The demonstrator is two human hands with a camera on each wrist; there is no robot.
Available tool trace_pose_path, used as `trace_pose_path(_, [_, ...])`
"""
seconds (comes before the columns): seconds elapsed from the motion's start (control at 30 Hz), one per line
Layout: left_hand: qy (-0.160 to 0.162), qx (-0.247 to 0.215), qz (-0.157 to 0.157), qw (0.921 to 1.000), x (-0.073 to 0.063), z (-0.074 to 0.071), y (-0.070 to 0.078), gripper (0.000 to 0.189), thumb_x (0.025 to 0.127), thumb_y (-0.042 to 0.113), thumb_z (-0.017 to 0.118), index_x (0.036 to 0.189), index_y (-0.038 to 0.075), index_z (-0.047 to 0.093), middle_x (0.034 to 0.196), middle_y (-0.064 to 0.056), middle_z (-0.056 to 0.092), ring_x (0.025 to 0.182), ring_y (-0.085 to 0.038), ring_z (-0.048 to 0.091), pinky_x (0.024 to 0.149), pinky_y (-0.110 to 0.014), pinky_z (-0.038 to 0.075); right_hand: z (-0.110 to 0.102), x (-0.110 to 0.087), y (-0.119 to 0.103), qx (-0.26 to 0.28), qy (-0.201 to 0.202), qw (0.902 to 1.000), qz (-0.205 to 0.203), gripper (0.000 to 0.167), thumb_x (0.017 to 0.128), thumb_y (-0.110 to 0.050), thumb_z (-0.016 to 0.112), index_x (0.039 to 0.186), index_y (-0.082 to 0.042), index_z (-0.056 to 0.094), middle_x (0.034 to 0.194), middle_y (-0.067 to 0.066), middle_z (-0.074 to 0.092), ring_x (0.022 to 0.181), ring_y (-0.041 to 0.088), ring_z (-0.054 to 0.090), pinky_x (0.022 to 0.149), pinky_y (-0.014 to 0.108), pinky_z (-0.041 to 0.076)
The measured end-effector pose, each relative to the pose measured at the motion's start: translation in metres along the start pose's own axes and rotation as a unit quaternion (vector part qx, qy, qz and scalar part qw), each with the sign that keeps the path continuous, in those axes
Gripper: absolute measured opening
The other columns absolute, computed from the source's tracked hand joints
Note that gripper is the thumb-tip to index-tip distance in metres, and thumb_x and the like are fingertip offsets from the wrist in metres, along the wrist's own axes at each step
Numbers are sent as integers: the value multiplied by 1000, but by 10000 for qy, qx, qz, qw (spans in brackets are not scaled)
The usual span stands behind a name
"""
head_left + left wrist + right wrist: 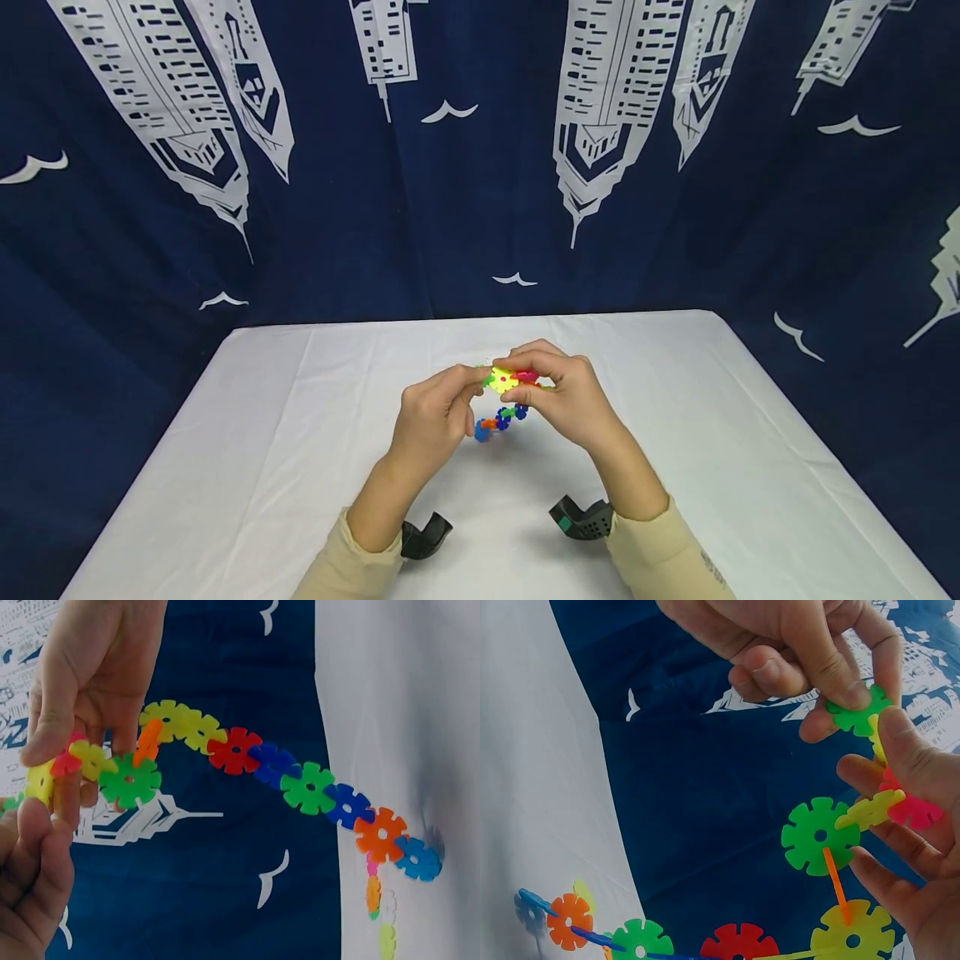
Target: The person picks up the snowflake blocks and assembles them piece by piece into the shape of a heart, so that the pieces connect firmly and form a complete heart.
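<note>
A long chain of slotted plastic snowflake discs in several colours runs between and below the two hands. My left hand pinches a green disc between thumb and fingertips. With thumb and fingers, my right hand grips a yellow disc that meets the green one edge to edge. Past it come a pink disc, a small yellow one and another green disc, close by the right fingers. From there the chain droops down to a light blue disc at its low end.
The white-covered table lies under both hands, with a dark blue curtain printed with white buildings behind it. Black wrist mounts sit at both cuffs. Near the chain's blue end are more pink, orange and yellow discs.
</note>
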State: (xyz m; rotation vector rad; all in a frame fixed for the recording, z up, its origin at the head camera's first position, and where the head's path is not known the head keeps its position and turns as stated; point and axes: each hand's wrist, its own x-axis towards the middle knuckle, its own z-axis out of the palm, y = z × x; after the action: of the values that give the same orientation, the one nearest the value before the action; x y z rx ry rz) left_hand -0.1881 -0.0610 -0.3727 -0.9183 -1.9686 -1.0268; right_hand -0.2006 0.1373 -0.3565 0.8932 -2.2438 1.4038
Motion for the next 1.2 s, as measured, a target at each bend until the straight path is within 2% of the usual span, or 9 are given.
trace_pose_path(0.27, [-62, -324, 54, 9994, 1, -2, -5, 15, 90, -8, 66, 99, 3, 68, 73, -9, 69, 40, -4, 51, 46, -5, 42, 0, 2, -2, 75, -55, 9999, 60, 35, 73, -3, 84, 107, -4, 76, 103, 9, 75, 104, 12, 65, 78, 18, 58])
trace_pose_path(0.43, [124, -763, -26, 9970, -1, 3, -7, 14, 90, -9, 64, 98, 3, 67, 71, -8, 66, 40, -4, 50, 43, -7, 40, 0, 1, -1, 145, -52, 9998, 147, 34, 74, -3, 83, 107, -4, 76, 105, 9, 75, 110, 12, 63, 89, 16, 55])
trace_pose_path(0.53, [152, -975, -77, 9951, -1, 4, -7, 14, 91, -9, 63, 98, 2, 67, 71, -9, 66, 40, -4, 49, 42, -8, 40, -1, 1, -1, 171, -65, 9998, 115, 34, 74, -2, 83, 108, -3, 76, 105, 10, 75, 113, 18, 64, 96, 16, 52])
trace_pose_path(0.67, [-41, -1241, -353, 9916, 1, -2, -7, 13, 93, -6, 63, 102, 3, 66, 73, -9, 67, 39, -6, 50, 41, -10, 41, -2, 1, -4, 74, -128, 9998, 92, 35, 75, -3, 83, 109, -7, 76, 106, 6, 74, 119, 25, 63, 104, 19, 49])
trace_pose_path(0.73, [-136, -1431, -547, 9881, 1, -5, -6, 14, 94, -4, 63, 105, 3, 66, 74, -10, 68, 39, -6, 51, 40, -12, 41, -3, 1, -7, -4, -173, 9998, 101, 34, 77, -5, 83, 110, -10, 75, 106, 2, 74, 121, 23, 62, 107, 22, 48])
trace_pose_path(0.83, [-151, -1676, -812, 9824, 1, -9, -5, 15, 94, -3, 63, 107, 3, 64, 75, -12, 70, 39, -7, 53, 38, -14, 39, -8, -1, -8, 111, -202, 9997, 87, 33, 80, -5, 81, 112, -11, 74, 107, 2, 73, 116, 16, 64, 103, 24, 51])
trace_pose_path(1.0, [-135, -1926, -1127, 9747, -1, -13, -4, 17, 95, -3, 63, 110, 3, 63, 77, -14, 72, 40, -8, 54, 37, -16, 36, -13, -7, -7, 300, -164, 9994, 45, 31, 84, -1, 77, 113, -11, 73, 107, 3, 73, 101, 10, 66, 91, 22, 54])
trace_pose_path(1.1, [-177, -2130, -1180, 9697, 0, -14, -3, 18, 95, -4, 62, 111, 3, 62, 77, -15, 72, 39, -10, 55, 37, -18, 37, -12, -6, -12, 201, -241, 9995, 22, 31, 85, -5, 77, 115, -12, 71, 108, 1, 73, 97, 10, 65, 90, 25, 54])
trace_pose_path(1.2, [-219, -2231, -1080, 9685, 3, -14, -1, 18, 94, -5, 61, 111, 3, 62, 77, -15, 72, 39, -14, 55, 38, -18, 38, -11, -3, -16, 223, -319, 9992, -94, 34, 86, -6, 77, 118, -12, 70, 108, 2, 73, 95, 11, 64, 87, 25, 54])
